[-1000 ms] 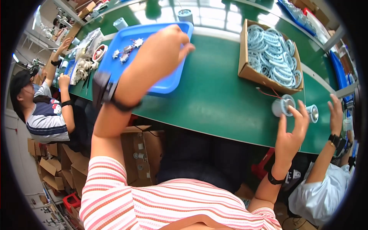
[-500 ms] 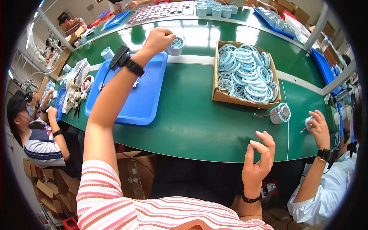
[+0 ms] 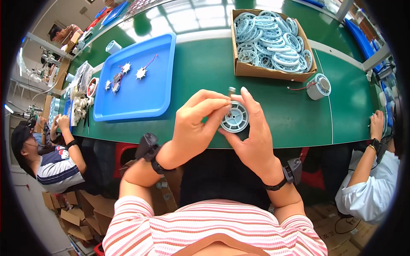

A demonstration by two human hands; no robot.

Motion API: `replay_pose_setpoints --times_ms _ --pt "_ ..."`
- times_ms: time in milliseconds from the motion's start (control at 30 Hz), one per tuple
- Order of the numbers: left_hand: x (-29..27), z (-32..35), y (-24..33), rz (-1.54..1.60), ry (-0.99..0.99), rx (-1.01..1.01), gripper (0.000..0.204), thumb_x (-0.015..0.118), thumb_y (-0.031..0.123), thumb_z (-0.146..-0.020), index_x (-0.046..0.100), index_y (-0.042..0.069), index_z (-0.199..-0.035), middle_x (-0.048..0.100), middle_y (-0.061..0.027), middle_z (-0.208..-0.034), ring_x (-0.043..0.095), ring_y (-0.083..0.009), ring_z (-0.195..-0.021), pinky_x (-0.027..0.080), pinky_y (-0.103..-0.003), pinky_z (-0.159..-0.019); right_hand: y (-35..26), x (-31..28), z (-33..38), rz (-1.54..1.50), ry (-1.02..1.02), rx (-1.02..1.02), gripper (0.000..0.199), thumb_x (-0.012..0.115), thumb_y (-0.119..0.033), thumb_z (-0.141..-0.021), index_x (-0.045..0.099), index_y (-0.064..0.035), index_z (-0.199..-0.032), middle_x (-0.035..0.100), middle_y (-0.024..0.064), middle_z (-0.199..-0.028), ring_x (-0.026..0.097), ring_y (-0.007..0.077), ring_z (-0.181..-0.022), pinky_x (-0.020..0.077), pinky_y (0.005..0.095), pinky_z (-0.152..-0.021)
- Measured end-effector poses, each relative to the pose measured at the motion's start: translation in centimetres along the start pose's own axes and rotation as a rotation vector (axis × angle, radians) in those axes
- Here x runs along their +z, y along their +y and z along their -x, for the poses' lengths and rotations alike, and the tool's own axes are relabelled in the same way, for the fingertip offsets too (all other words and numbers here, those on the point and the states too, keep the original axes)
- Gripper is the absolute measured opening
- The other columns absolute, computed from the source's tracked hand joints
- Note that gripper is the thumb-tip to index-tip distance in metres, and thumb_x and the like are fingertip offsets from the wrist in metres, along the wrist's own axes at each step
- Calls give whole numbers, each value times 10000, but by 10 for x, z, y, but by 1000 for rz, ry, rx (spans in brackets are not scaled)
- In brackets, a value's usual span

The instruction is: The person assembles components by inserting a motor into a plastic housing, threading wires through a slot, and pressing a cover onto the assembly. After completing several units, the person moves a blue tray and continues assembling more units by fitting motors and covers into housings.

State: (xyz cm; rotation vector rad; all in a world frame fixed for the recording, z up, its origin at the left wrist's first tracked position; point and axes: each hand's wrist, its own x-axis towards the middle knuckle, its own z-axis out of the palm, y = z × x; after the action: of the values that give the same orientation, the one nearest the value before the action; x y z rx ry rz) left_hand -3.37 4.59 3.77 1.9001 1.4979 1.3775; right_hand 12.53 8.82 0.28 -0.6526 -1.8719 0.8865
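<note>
Beside blue tray [image 3: 141, 89], brown carton [image 3: 273, 71] of pale-blue rings [image 3: 273, 38].

Long glossy green workbench [image 3: 200, 72], cardboard-littered floor [image 3: 72, 217]

Left of the hands, blue tray [image 3: 145, 91] carrying small spiky white parts [image 3: 141, 73]; beyond them, cardboard box [image 3: 273, 73] of pale rings; right, small round motor [image 3: 318, 87].

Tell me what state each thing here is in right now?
Left hand: pinching the ring's hub.
Right hand: cupping the ring.
Pale blue ring: held above the table edge.
Cardboard box: open, heaped with rings.
Blue tray: nearly bare, few small parts.
</note>
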Motion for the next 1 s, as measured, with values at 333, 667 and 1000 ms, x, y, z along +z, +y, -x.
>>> replay_pose_setpoints --times_ms 333,667,1000 --pt "-1 23 -13 -61 143 -301 155 685 94 -973 664 -34 -887 672 -144 -899 639 -207 -724 514 -329 -645 -7 -2 1 62 -96 -23 685 848 3 -730 603 -27 -1370 604 162 -1302 619 327 -1151 513 401 -975" --pt "-138 -19 -100 -909 322 -220 213 779 198 -870 750 0 -943 650 -151 -998 648 -343 -857 536 -416 -807 -5 -4 7 112 -59 -44 663 817 25 -757 596 -24 -1380 600 153 -1303 608 313 -1169 497 389 -996" --pt "-134 -21 -62 -374 317 -296 156 726 79 -901 761 -19 -1017 738 -100 -948 691 -182 -791 534 -299 -745 -6 -5 4 131 -71 -52 677 832 11 -753 589 -21 -1384 594 159 -1311 607 320 -1166 503 394 -988"
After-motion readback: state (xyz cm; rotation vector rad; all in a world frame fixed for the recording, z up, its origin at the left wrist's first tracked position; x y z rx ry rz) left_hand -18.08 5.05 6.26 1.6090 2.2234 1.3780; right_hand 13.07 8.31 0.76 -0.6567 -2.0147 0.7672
